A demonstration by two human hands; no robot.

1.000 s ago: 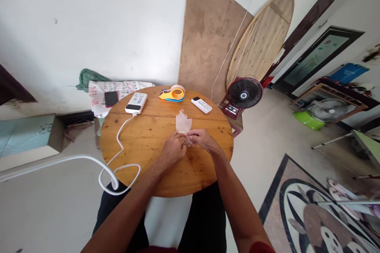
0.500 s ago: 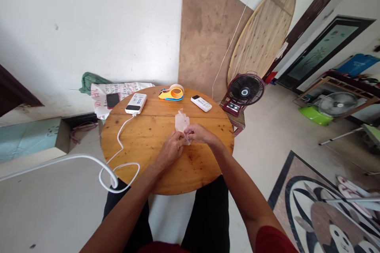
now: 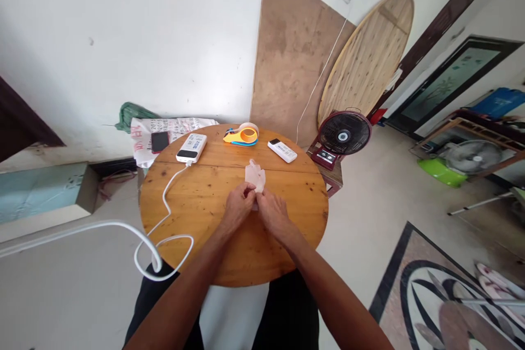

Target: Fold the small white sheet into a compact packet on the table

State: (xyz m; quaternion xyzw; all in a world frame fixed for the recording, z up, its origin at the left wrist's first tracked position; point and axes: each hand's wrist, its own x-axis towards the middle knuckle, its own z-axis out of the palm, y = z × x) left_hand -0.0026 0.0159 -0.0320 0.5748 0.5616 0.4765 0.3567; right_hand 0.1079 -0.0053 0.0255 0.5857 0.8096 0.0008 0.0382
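A small piece of thin, pale pink, see-through crumpled plastic (image 3: 255, 174) stands up from between my hands, over the middle of the round wooden table (image 3: 200, 186). My left hand (image 3: 240, 202) is closed, with its thumb and forefinger pinching the plastic's lower left edge. Close against it, my right hand (image 3: 271, 209) is closed on the lower right side of the same piece, fingers bent. My fingers hide the lower part of the plastic, and a bit of it shows below them.
A yellow and blue tape dispenser (image 3: 241, 135) sits at the table's back edge, between a white power bank (image 3: 191, 147) with a white cable (image 3: 166, 197) and another white power bank (image 3: 283, 151). A dark phone (image 3: 159, 142) lies behind the table's left side. A fan (image 3: 344, 132) stands at right.
My right hand has turned and come down beside my left, both now low on the plastic. The plastic's top has changed shape. The whole view has shifted slightly.
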